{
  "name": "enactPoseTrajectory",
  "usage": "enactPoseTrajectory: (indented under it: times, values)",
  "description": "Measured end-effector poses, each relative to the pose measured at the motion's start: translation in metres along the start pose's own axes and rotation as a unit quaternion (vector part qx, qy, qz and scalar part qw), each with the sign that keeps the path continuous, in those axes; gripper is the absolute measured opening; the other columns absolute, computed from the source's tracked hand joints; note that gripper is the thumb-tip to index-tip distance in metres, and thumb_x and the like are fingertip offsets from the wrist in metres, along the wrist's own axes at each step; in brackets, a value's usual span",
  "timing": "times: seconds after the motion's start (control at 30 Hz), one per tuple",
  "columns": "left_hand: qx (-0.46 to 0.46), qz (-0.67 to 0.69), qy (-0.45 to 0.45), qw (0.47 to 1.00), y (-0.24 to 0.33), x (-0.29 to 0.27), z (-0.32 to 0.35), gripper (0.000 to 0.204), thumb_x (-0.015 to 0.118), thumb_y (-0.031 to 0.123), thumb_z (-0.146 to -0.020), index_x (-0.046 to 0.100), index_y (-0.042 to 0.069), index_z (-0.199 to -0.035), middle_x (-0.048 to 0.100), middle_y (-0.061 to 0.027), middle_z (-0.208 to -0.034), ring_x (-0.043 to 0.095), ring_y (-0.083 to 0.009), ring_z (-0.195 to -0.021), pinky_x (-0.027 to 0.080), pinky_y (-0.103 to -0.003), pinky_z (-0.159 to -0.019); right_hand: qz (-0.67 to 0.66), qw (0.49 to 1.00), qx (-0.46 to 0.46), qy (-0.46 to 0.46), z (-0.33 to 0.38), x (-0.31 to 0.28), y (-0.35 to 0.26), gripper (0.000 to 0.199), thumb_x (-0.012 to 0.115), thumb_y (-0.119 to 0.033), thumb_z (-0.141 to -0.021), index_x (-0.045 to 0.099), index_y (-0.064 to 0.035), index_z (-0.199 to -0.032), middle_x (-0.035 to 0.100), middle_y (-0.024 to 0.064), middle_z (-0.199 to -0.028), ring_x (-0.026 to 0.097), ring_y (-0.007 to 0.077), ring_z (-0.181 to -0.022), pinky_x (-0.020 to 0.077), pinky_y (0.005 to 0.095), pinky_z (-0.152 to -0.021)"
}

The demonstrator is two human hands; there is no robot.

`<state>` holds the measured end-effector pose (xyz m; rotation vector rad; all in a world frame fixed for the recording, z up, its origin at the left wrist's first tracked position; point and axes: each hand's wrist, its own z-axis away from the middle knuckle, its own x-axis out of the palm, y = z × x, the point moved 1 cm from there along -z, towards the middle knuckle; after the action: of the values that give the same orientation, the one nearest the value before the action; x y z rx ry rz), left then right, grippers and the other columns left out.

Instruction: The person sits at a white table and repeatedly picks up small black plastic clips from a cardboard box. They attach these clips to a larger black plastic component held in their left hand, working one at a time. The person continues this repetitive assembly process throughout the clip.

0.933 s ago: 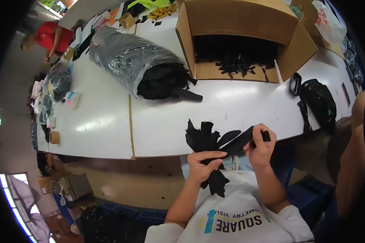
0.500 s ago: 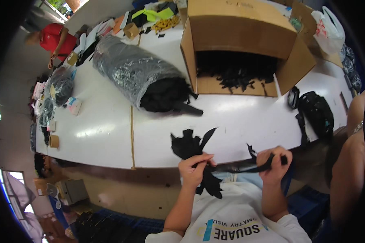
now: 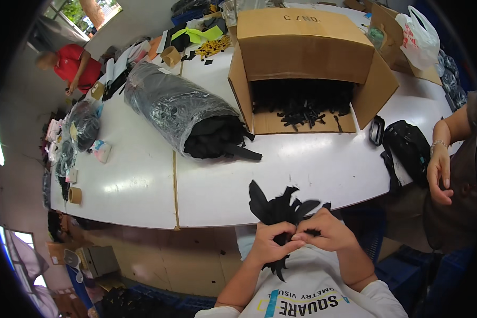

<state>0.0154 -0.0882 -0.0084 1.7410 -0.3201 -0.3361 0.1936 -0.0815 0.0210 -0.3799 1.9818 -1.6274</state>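
Observation:
A bunch of black fabric strips (image 3: 276, 208) is gripped in my left hand (image 3: 270, 243), in front of the table's near edge. Its ends fan out above the fist, and more hang below it. My right hand (image 3: 327, 231) is closed and pressed against the left at the bunch, with black strip ends showing by its fingers. How the strip runs between the two hands is hidden by the fingers. Beyond them on the table lies a clear plastic bag (image 3: 167, 106) stuffed with black fabric strips (image 3: 212, 139), its mouth toward me.
An open cardboard box (image 3: 302, 58) on its side holds black pieces. To the right are a black backpack (image 3: 405, 146) and a dark case (image 3: 376, 131). A co-worker's hand (image 3: 439, 175) hangs beside the table (image 3: 238, 193); a person in red (image 3: 77, 66) stands far left.
My right hand has come left to meet my left hand, and the strip stretched between them is drawn in. The co-worker's hand at right has come into view.

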Motion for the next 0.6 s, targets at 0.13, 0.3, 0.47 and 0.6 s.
enactPoseTrajectory:
  times: [0.13,0.3,0.47,0.6]
  values:
    - [0.041,-0.005,0.021,0.999,-0.008,0.002,0.004,0.015,0.079,0.008,-0.068,0.064,0.003,-0.070,0.059,-0.0039,-0.061,0.055,-0.0130,-0.055,0.044,-0.024,-0.056,-0.126,0.990,0.068,0.019,0.004,0.011,0.011,0.023,0.057,-0.016,-0.089,0.060,-0.0012,-0.072,0.048,0.0036,-0.048,0.041,0.0122,-0.039,0.0299,0.0250,-0.040]
    - [0.139,-0.090,0.158,0.974,-0.015,0.013,0.007,0.014,0.078,0.005,-0.069,0.065,0.002,-0.070,0.062,-0.0075,-0.065,0.058,-0.0163,-0.058,0.047,-0.025,-0.059,-0.244,0.942,0.152,0.175,0.004,0.036,0.020,0.028,0.055,-0.016,-0.092,0.058,0.0001,-0.069,0.046,-0.0024,-0.047,0.037,0.0024,-0.042,0.0266,0.0207,-0.039]
    - [0.043,0.014,0.124,0.991,-0.017,0.011,0.010,0.015,0.074,0.002,-0.072,0.066,-0.003,-0.083,0.067,-0.0079,-0.077,0.062,-0.0111,-0.069,0.049,-0.023,-0.064,-0.136,0.954,0.096,0.250,0.000,0.034,0.010,0.017,0.057,-0.009,-0.089,0.059,0.0003,-0.075,0.053,0.0005,-0.049,0.046,0.0029,-0.042,0.0330,0.0194,-0.040]
    - [0.014,0.026,0.149,0.988,-0.023,0.007,0.011,0.012,0.072,0.000,-0.072,0.067,-0.004,-0.083,0.068,-0.0087,-0.079,0.062,-0.0112,-0.071,0.049,-0.023,-0.066,-0.086,0.952,0.072,0.286,-0.003,0.031,0.007,0.014,0.060,-0.007,-0.086,0.059,-0.0004,-0.073,0.055,0.0033,-0.050,0.051,0.0055,-0.042,0.0365,0.0210,-0.040]
